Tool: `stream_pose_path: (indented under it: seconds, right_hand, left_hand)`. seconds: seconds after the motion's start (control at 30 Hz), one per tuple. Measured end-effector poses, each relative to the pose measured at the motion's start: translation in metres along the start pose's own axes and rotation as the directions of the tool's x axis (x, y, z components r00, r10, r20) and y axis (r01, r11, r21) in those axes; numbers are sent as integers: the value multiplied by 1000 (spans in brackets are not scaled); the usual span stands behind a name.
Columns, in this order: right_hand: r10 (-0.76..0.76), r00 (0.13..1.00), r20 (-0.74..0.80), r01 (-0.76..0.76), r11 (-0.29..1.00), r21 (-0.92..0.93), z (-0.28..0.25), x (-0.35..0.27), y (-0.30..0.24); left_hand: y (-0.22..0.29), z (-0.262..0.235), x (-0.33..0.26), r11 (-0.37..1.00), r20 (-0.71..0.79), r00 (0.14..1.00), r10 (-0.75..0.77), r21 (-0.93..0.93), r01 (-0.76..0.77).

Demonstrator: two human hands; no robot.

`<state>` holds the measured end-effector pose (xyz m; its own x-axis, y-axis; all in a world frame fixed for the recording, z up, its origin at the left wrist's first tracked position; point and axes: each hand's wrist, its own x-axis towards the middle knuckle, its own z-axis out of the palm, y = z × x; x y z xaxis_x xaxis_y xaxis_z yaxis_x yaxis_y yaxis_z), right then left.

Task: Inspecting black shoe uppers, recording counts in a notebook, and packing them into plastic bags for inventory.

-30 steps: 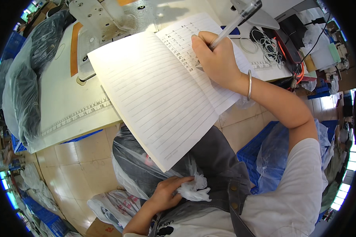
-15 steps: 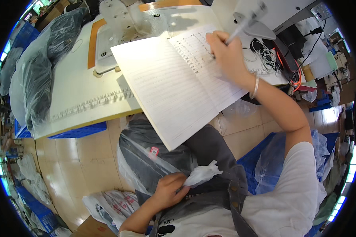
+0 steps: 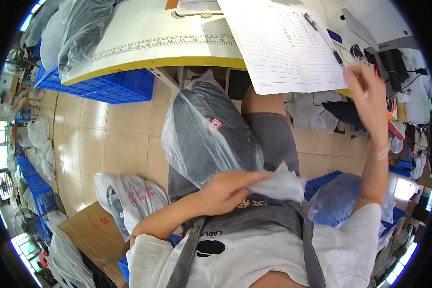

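My left hand point(image 3: 225, 193) is over my lap, slightly blurred, its index finger stretched out and the others curled at the bunched end of a clear plastic bag point(image 3: 189, 129). Folded dark cloth point(image 3: 211, 103) with a small red-and-white tag point(image 3: 216, 125) fills that bag, which lies across my thighs. Off the table's right front edge, my right hand point(image 3: 369, 91) is empty, with loosely bent fingers apart. Close to its fingertips, a black-and-clear pen point(image 3: 324, 41) lies across an open lined notebook point(image 3: 278, 62). Handwriting covers part of the notebook's right page.
The white table point(image 3: 177, 50) has a printed ruler scale and a yellow edge. Bagged dark cloth point(image 3: 86, 33) sits at its left end, blue crates point(image 3: 115, 86) below. White cable point(image 3: 360, 55) lies right of the notebook. A cardboard box point(image 3: 89, 230) and plastic bags stand on the floor.
My right hand has let go of the pen, now on the notebook, and moved right and toward me. My left hand's index finger has straightened. The view has tilted down toward my lap.
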<state>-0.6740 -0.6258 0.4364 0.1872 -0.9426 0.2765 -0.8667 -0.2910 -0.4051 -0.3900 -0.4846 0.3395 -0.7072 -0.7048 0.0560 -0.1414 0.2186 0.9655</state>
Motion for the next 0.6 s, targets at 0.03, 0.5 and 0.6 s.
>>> stream_pose_path:
  seconds: [0.03, 0.5, 0.6]
  right_hand:
    - [67, 961, 268, -166, 915, 367, -3, -30, -15]
    - [-564, 804, -188, 558, 825, -85, 17, -123, 10]
    - [-507, 859, -72, 510, 860, 25, 13, -142, 9]
  left_hand:
    - [3, -2, -5, 995, -143, 989, -29, -103, 14]
    - [6, -13, 10, 548, -424, 903, -75, -774, -318]
    - [12, -7, 4, 704, -287, 946, -150, -703, -102]
